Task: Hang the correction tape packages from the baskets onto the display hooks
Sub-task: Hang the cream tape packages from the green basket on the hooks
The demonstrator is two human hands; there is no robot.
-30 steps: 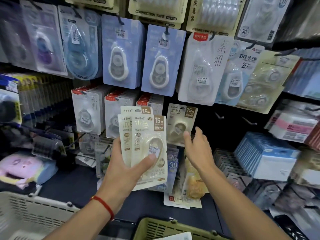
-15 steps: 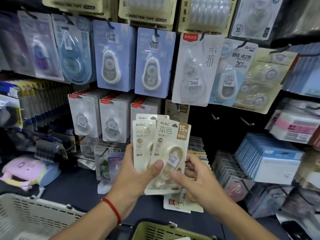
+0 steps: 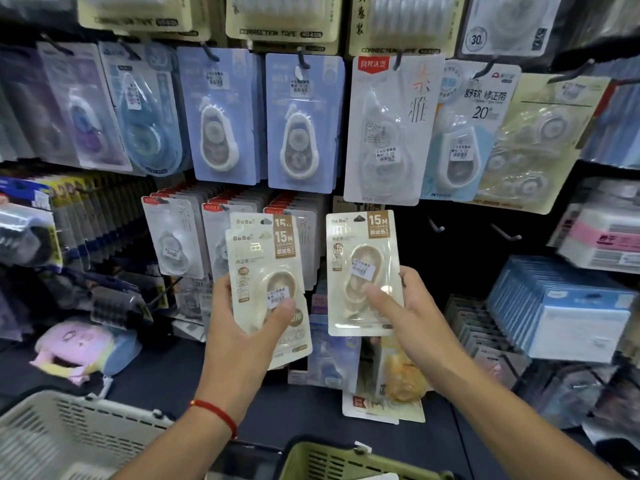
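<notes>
If the right hand (image 3: 412, 313), pinching one pack (image 3: 362, 271), misses the hook (image 3: 437, 226), it may drop, and the stack (image 3: 268, 289) gripped by the left hand (image 3: 242, 327) could slip.

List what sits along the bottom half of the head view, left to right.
Grey basket → pink plush → left hand gripping cream packages → right hand holding one cream package → blue boxes.
</notes>
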